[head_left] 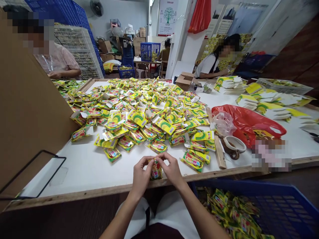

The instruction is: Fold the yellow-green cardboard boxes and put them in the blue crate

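At the front edge of the white table, a small printed yellow and green box (156,171) stands upright between my hands. My left hand (143,172) pinches its top from the left, thumb and fingers closed. From the right, my right hand (170,169) pinches the same top edge, its fingertips meeting those of the left. The fingers cover the box's upper end. Just beyond lies a wide heap of similar small boxes (138,119), several with white end flaps sticking out.
A blue basket (264,189) of boxes stands below the table edge at right. Right of a wooden strip (220,156) are a brown mug (233,147) and red plastic bag (249,122). A large cardboard sheet (32,106) rises at left. Two people sit across the table, another farther back.
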`<action>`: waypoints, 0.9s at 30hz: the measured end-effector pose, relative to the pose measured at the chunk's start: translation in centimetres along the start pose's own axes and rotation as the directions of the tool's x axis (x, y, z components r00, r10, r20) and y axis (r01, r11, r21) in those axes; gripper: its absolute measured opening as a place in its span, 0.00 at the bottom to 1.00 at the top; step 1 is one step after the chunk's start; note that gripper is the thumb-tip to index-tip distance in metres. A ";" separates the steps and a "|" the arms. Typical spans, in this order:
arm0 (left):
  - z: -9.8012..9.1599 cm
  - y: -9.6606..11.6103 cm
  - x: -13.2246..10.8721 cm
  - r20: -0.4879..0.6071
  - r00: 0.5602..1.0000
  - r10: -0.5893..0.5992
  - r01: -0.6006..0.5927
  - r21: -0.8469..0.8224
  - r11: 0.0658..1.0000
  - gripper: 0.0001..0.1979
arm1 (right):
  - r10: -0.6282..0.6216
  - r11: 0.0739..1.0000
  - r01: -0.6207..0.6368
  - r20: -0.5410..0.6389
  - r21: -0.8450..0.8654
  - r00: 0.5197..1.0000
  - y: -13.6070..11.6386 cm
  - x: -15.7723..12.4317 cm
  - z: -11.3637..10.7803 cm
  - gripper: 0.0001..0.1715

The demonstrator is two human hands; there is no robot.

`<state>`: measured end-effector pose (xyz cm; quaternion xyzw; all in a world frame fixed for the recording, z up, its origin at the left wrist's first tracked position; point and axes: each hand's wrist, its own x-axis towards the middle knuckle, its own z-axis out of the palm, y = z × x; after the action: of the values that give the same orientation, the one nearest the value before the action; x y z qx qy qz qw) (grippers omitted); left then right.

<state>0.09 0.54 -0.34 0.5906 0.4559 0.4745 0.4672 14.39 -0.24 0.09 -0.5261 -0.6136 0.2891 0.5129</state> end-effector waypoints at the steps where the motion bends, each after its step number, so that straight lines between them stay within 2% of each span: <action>1: 0.0 -0.2 -0.2 0.002 1.000 0.005 -0.005 -0.011 1.000 0.09 | -0.002 1.000 0.002 0.003 0.027 1.000 0.2 -0.3 0.1 0.07; 5: 0.2 -0.7 -1.1 0.042 0.998 0.036 -0.035 -0.013 0.999 0.10 | 0.021 0.995 -0.024 0.029 0.099 0.999 0.9 -1.2 0.9 0.06; 8: -0.6 -0.9 -1.6 0.077 0.996 0.051 -0.055 0.055 0.997 0.14 | 0.022 0.999 -0.021 -0.009 0.027 1.000 0.4 -1.6 -0.8 0.07; 10: -2.2 -1.3 -1.5 0.027 0.998 0.060 -0.064 0.180 0.982 0.15 | 0.033 0.993 -0.042 -0.080 -0.114 0.996 -0.5 -2.1 -4.2 0.09; 12: -4.8 -2.0 -0.8 -0.111 0.991 0.081 -0.032 0.386 0.922 0.15 | 0.066 0.945 -0.114 -0.164 -0.307 0.984 -1.2 -2.9 -8.9 0.11; 13: -6.1 -2.3 -0.3 -0.202 0.973 0.114 0.005 0.510 0.860 0.15 | 0.069 0.897 -0.151 -0.205 -0.416 0.976 -1.3 -3.3 -11.3 0.12; 15: -8.4 -3.0 1.1 -0.379 0.914 0.145 0.188 0.713 0.676 0.23 | 0.070 0.791 -0.209 -0.255 -0.575 0.964 -1.3 -4.3 -15.2 0.15; 17: -9.7 -3.3 2.6 -0.505 0.854 0.124 0.380 0.769 0.514 0.33 | 0.099 0.740 -0.253 -0.271 -0.623 0.957 -0.9 -5.0 -16.7 0.16; 19: -10.2 -3.3 3.8 -0.552 0.830 0.082 0.476 0.778 0.410 0.39 | 0.159 0.766 -0.273 -0.241 -0.582 0.958 -0.6 -5.2 -15.6 0.17; 22: -11.1 -2.9 4.3 -0.541 0.841 0.018 0.494 0.781 0.381 0.35 | 0.224 0.856 -0.249 -0.109 -0.452 0.968 -1.0 -4.8 -11.0 0.16; 23: -11.8 -2.7 4.0 -0.546 0.838 -0.016 0.503 0.759 0.413 0.33 | 0.235 0.884 -0.235 -0.051 -0.404 0.971 -1.4 -4.6 -9.3 0.15; 25: -13.3 -2.1 2.7 -0.576 0.807 -0.132 0.540 0.627 0.562 0.31 | 0.245 0.925 -0.214 0.063 -0.315 0.967 -2.3 -4.3 -6.7 0.13; 27: -14.3 -1.5 0.6 -0.568 0.754 -0.329 0.565 0.305 0.767 0.31 | 0.253 0.948 -0.213 0.152 -0.238 0.955 -3.3 -4.0 -4.9 0.11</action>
<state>-14.05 3.05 -0.15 0.4150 0.7873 0.3543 0.2872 17.49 -5.86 3.20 -0.6201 -0.6187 0.3252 0.3564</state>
